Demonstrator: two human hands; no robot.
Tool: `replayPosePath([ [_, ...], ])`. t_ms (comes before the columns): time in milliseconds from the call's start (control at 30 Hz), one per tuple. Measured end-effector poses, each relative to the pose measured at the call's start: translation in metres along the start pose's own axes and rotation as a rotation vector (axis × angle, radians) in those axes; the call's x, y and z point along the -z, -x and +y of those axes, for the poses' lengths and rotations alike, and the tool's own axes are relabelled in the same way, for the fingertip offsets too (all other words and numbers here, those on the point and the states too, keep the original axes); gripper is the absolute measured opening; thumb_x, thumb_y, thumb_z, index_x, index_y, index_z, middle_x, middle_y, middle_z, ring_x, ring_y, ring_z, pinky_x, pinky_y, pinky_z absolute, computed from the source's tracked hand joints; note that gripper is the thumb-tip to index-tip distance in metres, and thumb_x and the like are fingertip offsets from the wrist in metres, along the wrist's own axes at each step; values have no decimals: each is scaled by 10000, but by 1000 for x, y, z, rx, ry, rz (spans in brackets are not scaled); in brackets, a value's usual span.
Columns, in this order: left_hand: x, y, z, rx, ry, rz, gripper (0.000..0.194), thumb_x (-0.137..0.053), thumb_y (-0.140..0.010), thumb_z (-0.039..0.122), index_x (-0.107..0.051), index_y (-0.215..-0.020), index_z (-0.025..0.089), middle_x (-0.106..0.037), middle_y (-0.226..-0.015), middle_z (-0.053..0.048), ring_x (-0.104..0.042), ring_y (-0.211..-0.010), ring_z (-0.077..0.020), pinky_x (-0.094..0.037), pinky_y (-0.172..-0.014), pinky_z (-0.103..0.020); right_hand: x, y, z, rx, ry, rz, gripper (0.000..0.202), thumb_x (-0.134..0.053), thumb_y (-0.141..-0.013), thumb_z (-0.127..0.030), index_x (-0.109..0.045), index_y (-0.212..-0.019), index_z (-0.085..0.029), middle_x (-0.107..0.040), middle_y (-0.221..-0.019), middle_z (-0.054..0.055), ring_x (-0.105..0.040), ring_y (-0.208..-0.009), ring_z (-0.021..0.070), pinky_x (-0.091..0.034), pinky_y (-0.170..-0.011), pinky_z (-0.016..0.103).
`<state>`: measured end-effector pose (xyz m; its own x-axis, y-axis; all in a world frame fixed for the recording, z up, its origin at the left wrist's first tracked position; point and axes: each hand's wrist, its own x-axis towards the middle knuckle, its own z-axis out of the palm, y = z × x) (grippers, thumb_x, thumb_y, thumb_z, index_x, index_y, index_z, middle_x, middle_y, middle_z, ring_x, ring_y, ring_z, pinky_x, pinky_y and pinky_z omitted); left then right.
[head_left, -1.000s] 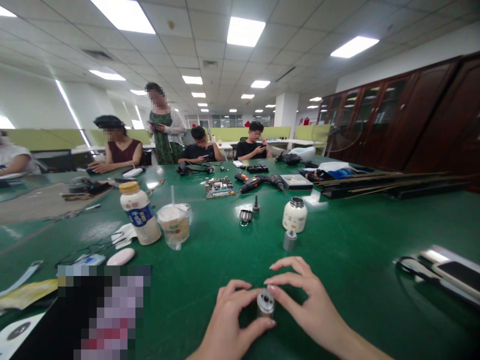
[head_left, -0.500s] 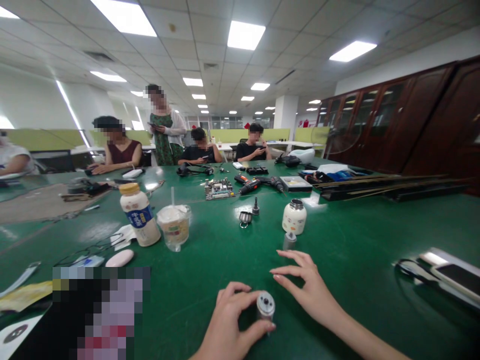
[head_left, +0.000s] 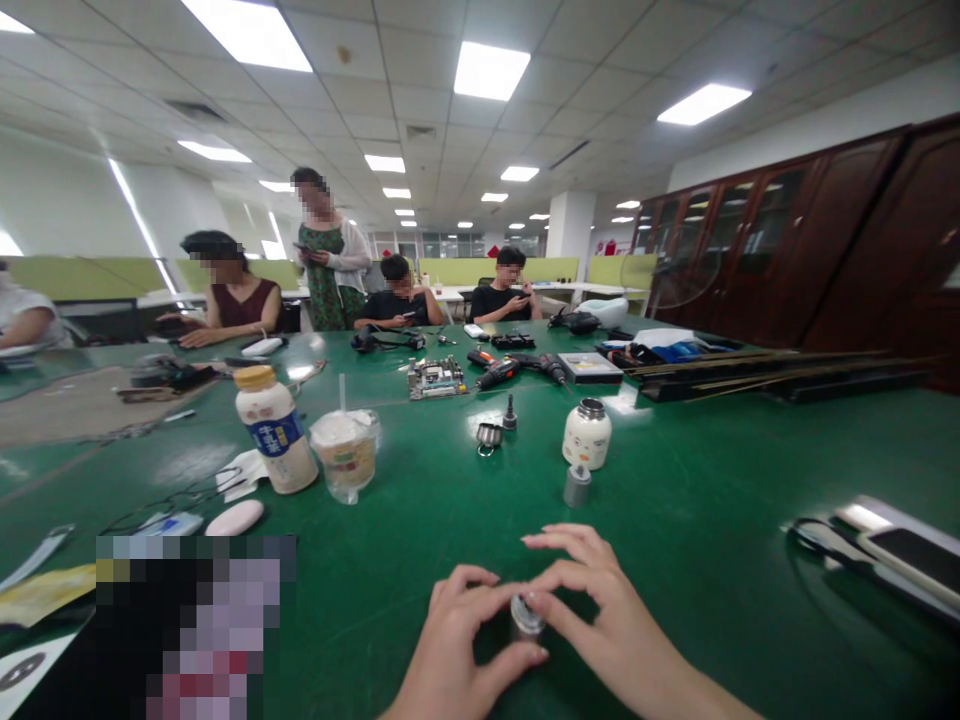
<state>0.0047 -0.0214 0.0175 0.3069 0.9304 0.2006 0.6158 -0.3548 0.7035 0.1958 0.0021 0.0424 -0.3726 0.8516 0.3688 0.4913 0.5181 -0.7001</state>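
We see the left hand (head_left: 465,645) closed on a small metal cylinder (head_left: 527,620), thumb and forefinger around its side, at the near part of the green table (head_left: 420,535). Right hand (head_left: 534,590): thumb and forefinger nearly together at the cylinder's top; we can't tell if they grip anything. Beyond, we have a second cylinder (head_left: 577,487) before a white jar (head_left: 588,440); left, a lidded cup (head_left: 345,452) beside a bottle (head_left: 276,435).
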Motion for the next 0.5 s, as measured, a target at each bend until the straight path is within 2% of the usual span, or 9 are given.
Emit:
replayPosePath([
  [100, 0, 0, 1, 11, 6, -2, 363, -754, -745, 398, -696, -1088, 293, -699, -1033, -44, -544, -1067, -283, -429, -925, -425, 3, -2, 2, -15, -48, 120, 288, -502, -933, -405, -674, -765, -247, -661, -1061, 63, -520, -1097, 262, -377, -972, 503],
  [167, 0, 0, 1, 9, 7, 0, 364, -756, -743, 396, -697, -1086, 289, -698, -1027, -45, -544, -1065, -283, -428, -924, -425, 3, -1, 2, -11, -42, 107, 213, -541, -913, -409, -690, -873, -262, -645, -1106, 62, -518, -1107, 258, -379, -978, 492],
  [233, 0, 0, 1, 4, 8, -4, 365, -751, -753, 383, -690, -1103, 299, -698, -1027, -41, -543, -1065, -279, -428, -922, -424, 2, 0, 0, 1, 3, 42, 155, -618, -865, -409, -714, -930, -305, -625, -1173, 48, -489, -1152, 271, -363, -995, 498],
  [333, 0, 0, 1, 3, 7, -9, 365, -742, -764, 376, -685, -1117, 306, -698, -1038, -41, -541, -1070, -278, -430, -919, -420, -2, 2, -3, 10, 32, -15, 105, -654, -843, -387, -743, -849, -331, -632, -1177, 27, -474, -1168, 277, -361, -995, 495],
  [400, 0, -1, 1, 4, 2, -10, 370, -744, -760, 382, -685, -1117, 303, -699, -1041, -43, -541, -1067, -280, -429, -920, -423, 0, 0, -2, 17, 14, 5, 114, -638, -859, -369, -742, -842, -327, -653, -1129, 28, -485, -1152, 266, -370, -990, 483],
  [500, 1, -1, 3, 15, 0, -12, 356, -751, -749, 388, -695, -1088, 295, -702, -1027, -40, -547, -1058, -281, -427, -921, -423, 6, -7, 9, 19, 21, 100, 123, -627, -867, -367, -742, -873, -323, -665, -1086, 35, -499, -1125, 259, -372, -989, 476],
])
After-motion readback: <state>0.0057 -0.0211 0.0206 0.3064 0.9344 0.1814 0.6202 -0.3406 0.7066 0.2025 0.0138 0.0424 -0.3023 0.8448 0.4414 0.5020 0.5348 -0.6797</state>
